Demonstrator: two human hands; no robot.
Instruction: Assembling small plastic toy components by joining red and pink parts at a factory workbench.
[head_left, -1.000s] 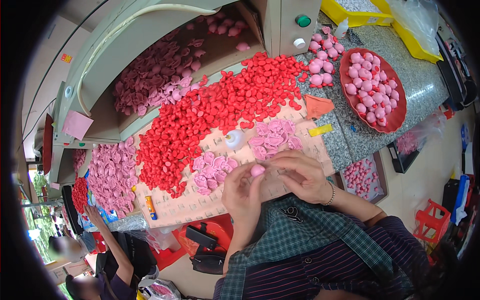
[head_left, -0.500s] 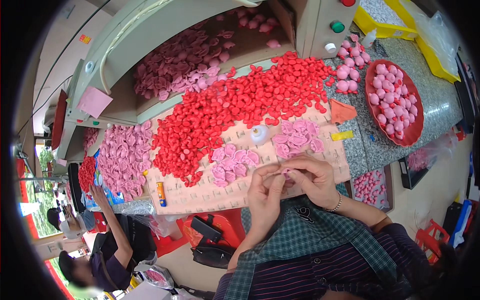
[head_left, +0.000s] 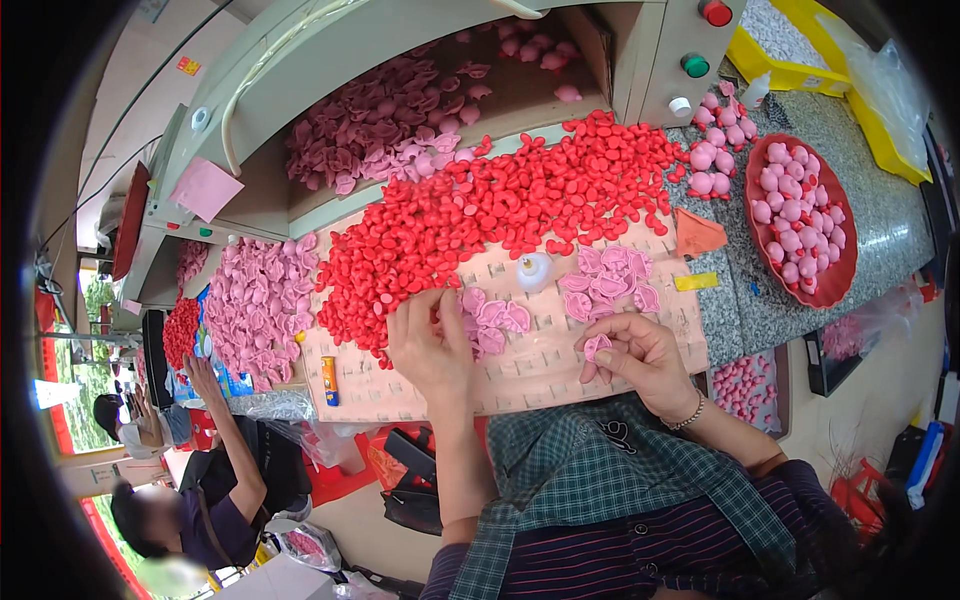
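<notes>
My right hand point(head_left: 642, 366) holds a small pink plastic shell point(head_left: 597, 347) between thumb and fingertips, above the front of the work mat. At the lower edge of a heap of red bean-shaped pieces point(head_left: 520, 205), my left hand point(head_left: 428, 345) has its fingers bent and drawn together. Whatever lies between those fingertips is hidden. A few pink shells point(head_left: 494, 318) sit just right of my left hand, partly covered by it. Another cluster of pink shells point(head_left: 610, 280) lies beyond my right hand. Between the clusters stands a small white bottle point(head_left: 534, 271).
A large pile of pink shells point(head_left: 262, 300) is at the left. A yellow-orange tube point(head_left: 329, 381) lies on the mat point(head_left: 380, 400). On the right, a red dish point(head_left: 848, 278) holds round pink pieces. A machine opening point(head_left: 540, 85) contains more shells. A co-worker point(head_left: 225, 510) works at left.
My hands have come apart. The left one has moved left to the red heap's edge, while the right keeps the pink shell and has shifted slightly right. The view has shifted a little.
</notes>
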